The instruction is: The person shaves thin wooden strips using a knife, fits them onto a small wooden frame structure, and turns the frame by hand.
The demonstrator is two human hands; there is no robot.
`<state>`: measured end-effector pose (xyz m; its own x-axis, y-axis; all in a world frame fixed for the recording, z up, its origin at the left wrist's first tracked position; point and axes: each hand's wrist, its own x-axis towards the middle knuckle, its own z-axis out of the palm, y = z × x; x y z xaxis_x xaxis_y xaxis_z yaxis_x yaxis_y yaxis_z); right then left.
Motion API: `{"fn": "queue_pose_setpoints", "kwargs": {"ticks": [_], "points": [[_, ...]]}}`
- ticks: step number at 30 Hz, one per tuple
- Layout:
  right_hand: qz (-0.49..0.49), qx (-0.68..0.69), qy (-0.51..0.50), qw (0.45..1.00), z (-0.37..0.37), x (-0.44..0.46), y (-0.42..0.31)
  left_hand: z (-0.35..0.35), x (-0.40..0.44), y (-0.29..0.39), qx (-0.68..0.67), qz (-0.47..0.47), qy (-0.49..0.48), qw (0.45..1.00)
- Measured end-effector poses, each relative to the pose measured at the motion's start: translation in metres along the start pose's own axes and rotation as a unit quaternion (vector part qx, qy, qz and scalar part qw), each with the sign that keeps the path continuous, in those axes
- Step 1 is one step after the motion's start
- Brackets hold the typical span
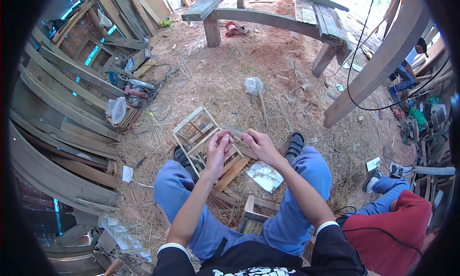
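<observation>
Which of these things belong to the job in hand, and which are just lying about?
Probably part of the job:
small pale piece at the right hand, near the left hand; too small to identify
wooden frame beneath the hands

Seemingly just lying about:
white plastic bag
red tool
power tool at far left

Daylight, strongest at upper right: washed-out glare. Floor [215, 77] moderately bright, shadows soft. Blue-white slits between boards [81, 71], left. Fisheye bowing toward edges; corners black. Fine detail between hands [262, 146] indistinct.
</observation>
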<state>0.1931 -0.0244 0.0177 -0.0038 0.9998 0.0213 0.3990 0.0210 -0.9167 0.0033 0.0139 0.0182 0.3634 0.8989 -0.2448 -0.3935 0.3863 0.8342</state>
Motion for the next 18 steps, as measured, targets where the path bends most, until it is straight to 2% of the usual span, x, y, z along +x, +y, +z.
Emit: {"fn": "queue_pose_setpoints", "kwargs": {"ticks": [8,11,18], "points": [[-0.107,-0.186,0.039,0.976,0.01,0.005,-0.017,-0.009,0.004,-0.013,-0.012,-0.021,-0.027,0.999],[-0.157,-0.151,0.043,0.975,0.011,0.006,-0.031,-0.005,-0.002,-0.008,-0.025,-0.031,-0.027,0.999],[-0.203,-0.136,0.087,0.966,0.007,0.013,-0.022,-0.005,-0.003,-0.003,-0.011,-0.034,-0.034,0.999]]}}
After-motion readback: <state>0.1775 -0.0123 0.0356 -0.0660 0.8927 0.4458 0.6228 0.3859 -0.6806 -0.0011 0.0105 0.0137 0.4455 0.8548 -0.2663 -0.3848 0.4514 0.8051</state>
